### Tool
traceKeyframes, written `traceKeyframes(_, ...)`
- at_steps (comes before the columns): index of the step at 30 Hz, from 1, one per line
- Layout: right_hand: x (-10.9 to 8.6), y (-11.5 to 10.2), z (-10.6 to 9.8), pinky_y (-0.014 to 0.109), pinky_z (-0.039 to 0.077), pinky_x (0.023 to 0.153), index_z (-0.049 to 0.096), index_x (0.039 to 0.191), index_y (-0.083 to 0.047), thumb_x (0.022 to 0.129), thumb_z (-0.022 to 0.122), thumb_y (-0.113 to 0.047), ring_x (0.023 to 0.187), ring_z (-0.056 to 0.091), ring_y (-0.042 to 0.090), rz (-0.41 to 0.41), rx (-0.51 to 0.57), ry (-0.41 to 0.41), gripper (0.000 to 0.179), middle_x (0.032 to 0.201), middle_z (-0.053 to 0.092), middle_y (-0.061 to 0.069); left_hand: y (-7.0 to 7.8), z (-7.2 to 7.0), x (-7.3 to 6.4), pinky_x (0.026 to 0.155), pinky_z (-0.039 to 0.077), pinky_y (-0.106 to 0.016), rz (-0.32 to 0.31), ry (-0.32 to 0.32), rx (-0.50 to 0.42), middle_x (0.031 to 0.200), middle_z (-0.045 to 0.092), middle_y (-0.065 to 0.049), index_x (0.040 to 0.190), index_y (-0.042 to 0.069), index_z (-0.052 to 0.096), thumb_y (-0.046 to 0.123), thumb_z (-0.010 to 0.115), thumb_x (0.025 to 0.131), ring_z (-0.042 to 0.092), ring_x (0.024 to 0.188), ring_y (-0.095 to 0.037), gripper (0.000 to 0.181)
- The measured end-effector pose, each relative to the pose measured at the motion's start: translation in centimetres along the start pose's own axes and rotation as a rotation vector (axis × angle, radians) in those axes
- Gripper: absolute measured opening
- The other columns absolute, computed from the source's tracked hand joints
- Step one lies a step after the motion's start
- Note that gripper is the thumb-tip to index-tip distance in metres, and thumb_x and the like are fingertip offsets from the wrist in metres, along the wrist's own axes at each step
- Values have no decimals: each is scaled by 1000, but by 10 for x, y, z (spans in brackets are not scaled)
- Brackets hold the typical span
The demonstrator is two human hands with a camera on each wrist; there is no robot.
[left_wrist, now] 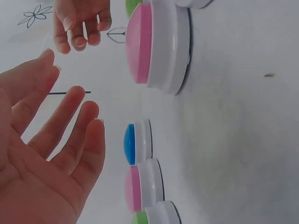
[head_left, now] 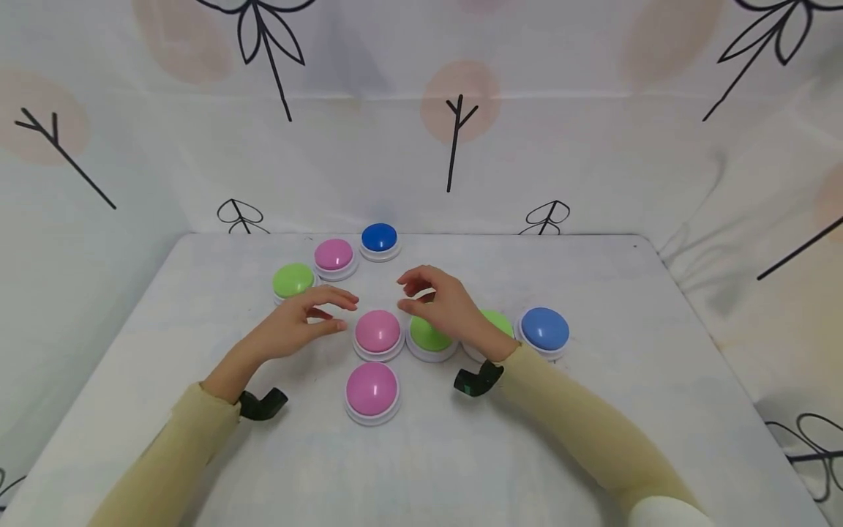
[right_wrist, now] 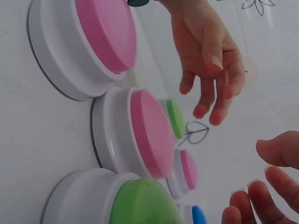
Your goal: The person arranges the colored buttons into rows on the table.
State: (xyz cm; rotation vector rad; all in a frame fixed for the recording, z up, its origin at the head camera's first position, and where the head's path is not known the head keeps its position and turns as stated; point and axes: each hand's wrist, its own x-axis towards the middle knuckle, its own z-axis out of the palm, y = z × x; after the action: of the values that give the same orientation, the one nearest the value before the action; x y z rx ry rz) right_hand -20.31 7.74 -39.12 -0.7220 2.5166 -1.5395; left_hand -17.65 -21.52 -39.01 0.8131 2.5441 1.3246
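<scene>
Both hands hover over a white table among round push buttons with coloured domes on white bases. My left hand [head_left: 293, 322] has loosely bent fingers and holds nothing; it is above and left of a pink button [head_left: 377, 331]. Its palm and parted fingers show in the left wrist view. Facing it, my right hand [head_left: 448, 300] is above a green button [head_left: 429, 335], fingers loosely bent, nothing between them. A second green button [head_left: 497, 322] is partly hidden behind the right wrist. A blue button [head_left: 545, 329] ends that row. Nearer me sits another pink button [head_left: 372, 390].
At the back left, a green button [head_left: 293, 279], a pink button [head_left: 334, 255] and a blue button [head_left: 379, 238] form a diagonal line. A white cloth backdrop [head_left: 369, 161] with drawn plants rises behind the table [head_left: 461, 468]. Each wrist wears a dark camera mount [head_left: 263, 404].
</scene>
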Motion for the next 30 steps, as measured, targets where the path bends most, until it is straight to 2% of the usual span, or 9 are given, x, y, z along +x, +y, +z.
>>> traceKeyframes(7,25,7,2,34,54,90,61,125,-11,93,72,-19,103,60,20,52,14,19,35,112,64,12,-3,-9,24,96,51,-48,-46,35,-12,133,60,-3,127,12,65,18,70,94,54,123,-25,34)
traceKeyframes(14,57,15,2,33,54,87,60,127,-11,93,72,-20,107,59,21,143,39,91,37,113,63,7,-11,-20,57,103,45,-51,-93,72,-41,133,58,-16,132,7,61,22,67,96,52,125,-32,39)
traceKeyframes(19,78,23,2,33,54,87,60,129,-11,94,71,-21,108,59,22,210,82,126,38,115,63,5,-17,-24,75,104,44,-50,-158,118,-41,136,56,-15,135,11,59,25,67,97,52,125,-31,41)
traceKeyframes(27,104,35,9,33,53,87,60,130,-7,94,70,-19,109,59,24,213,155,148,40,118,62,8,-26,-28,97,102,47,-49,-231,153,-44,140,53,-12,137,13,57,21,65,98,51,127,-29,41)
traceKeyframes(30,113,37,16,31,53,88,60,130,-8,94,70,-18,111,58,23,232,142,180,38,121,62,8,-29,-29,106,104,46,-47,-246,173,-70,139,54,-10,136,11,58,19,65,97,51,126,-29,40)
